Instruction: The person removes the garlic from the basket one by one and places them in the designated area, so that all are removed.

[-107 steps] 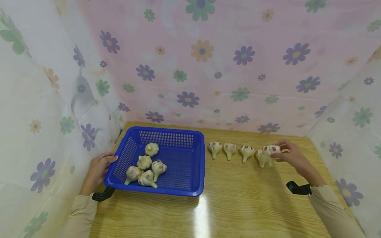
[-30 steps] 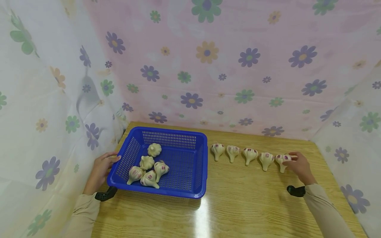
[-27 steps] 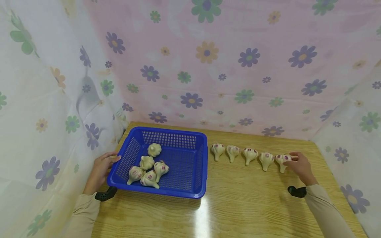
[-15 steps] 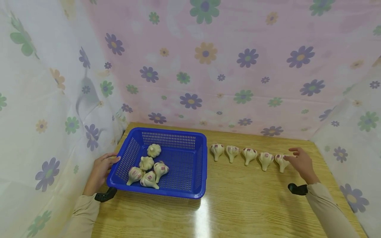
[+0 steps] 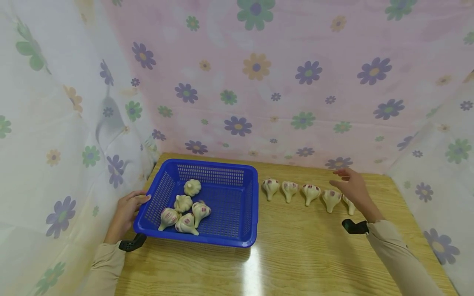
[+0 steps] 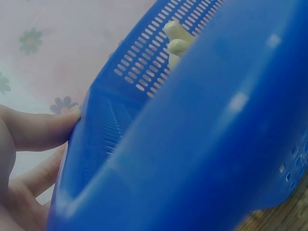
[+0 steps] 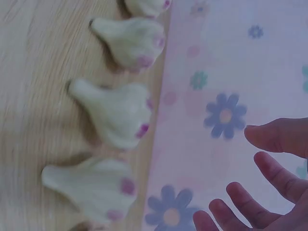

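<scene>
On the left of the table, my left hand (image 5: 125,211) holds the left rim of a blue plastic basket (image 5: 244,240). The left wrist view shows a thumb (image 6: 45,129) at that rim, with fingers partly hidden behind it. Inside the basket lie several garlic bulbs (image 5: 201,210), bunched toward its left side. To the right, more garlic bulbs (image 5: 290,190) with purple marks lie in a row, stems toward me. My right hand (image 5: 353,189) hovers over the row's right end, holding nothing, its fingers apart. It partly covers the last bulb (image 5: 349,205).
The wooden table (image 5: 296,255) reaches from the front to a pink flowered cloth (image 5: 270,102) hung at the back. White flowered cloth (image 5: 44,172) hangs along both sides. Light reflects off the table before the basket.
My right hand has placed a garlic bulb at the row's right end, let go, then risen and moved left. My left hand has stayed at the basket.
</scene>
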`<state>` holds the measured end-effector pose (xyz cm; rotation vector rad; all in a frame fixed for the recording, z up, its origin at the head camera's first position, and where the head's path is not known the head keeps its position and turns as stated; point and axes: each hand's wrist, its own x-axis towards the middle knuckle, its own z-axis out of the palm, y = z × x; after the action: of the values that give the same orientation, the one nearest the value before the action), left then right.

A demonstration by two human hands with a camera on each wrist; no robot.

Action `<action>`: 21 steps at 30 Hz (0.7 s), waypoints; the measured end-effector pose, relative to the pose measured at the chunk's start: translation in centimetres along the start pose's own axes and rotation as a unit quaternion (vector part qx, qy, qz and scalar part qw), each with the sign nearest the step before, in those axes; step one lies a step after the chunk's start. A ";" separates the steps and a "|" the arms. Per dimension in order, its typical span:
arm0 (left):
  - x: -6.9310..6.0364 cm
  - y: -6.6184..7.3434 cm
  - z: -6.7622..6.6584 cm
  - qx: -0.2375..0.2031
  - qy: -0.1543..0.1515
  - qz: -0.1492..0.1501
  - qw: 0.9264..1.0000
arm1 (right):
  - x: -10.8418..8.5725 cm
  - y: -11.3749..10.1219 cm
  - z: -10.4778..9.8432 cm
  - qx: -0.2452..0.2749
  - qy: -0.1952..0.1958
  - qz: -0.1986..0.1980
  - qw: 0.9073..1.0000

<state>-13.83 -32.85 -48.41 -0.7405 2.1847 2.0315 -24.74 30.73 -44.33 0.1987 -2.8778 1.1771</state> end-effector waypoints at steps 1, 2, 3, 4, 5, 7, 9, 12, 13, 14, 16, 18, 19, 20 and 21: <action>0.0 0.0 0.0 0.002 0.001 -0.001 1.000 | 0.1 -0.6 0.2 0.003 -0.004 -0.006 1.000; 0.0 0.0 0.0 0.002 0.001 0.000 1.000 | 0.2 -1.2 0.4 0.003 -0.007 -0.012 1.000; 0.0 0.0 0.0 0.004 0.001 0.000 1.000 | 0.4 -1.7 0.7 0.008 -0.012 -0.018 1.000; 0.0 0.0 0.0 0.003 0.001 0.000 1.000 | 0.5 -2.2 1.0 0.012 -0.017 -0.022 1.000; 0.0 0.0 0.0 0.003 0.002 -0.001 1.000 | 0.6 -2.8 1.2 0.014 -0.023 -0.026 0.999; -0.1 0.1 0.0 0.002 0.001 0.001 1.000 | 0.9 -3.8 1.9 0.019 -0.038 -0.036 0.998; -0.1 0.1 0.0 0.000 -0.001 0.001 1.000 | 1.2 -4.9 2.6 0.026 -0.052 -0.044 0.997; -0.1 0.1 -0.1 -0.003 -0.007 0.003 1.000 | 1.5 -6.6 3.8 0.033 -0.072 -0.059 0.995; -0.1 0.1 -0.1 -0.004 -0.008 0.003 1.000 | 1.5 -7.1 4.2 0.037 -0.078 -0.063 0.994; -0.1 0.1 -0.1 -0.004 -0.011 0.004 1.000 | 1.6 -7.6 4.7 0.042 -0.083 -0.068 0.993; -0.2 0.1 -0.1 -0.002 -0.015 0.007 1.000 | 1.8 -8.5 5.6 0.052 -0.095 -0.078 0.991; -0.2 0.0 -0.2 0.000 -0.018 0.010 1.000 | 2.0 -9.3 6.5 0.065 -0.105 -0.086 0.989; -0.2 0.0 -0.2 0.001 -0.019 0.011 1.000 | 2.2 -9.7 7.0 0.070 -0.109 -0.089 0.988; -0.2 -0.1 -0.2 0.002 -0.020 0.011 1.000 | 2.3 -10.1 7.4 0.074 -0.112 -0.093 0.987; -0.2 -0.1 -0.2 0.002 -0.020 0.011 1.000 | 2.4 -10.4 7.9 0.079 -0.114 -0.096 0.986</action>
<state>-13.52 -32.98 -48.40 -0.6721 2.1849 2.0338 -25.60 17.59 -42.52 0.6406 -2.8655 1.4274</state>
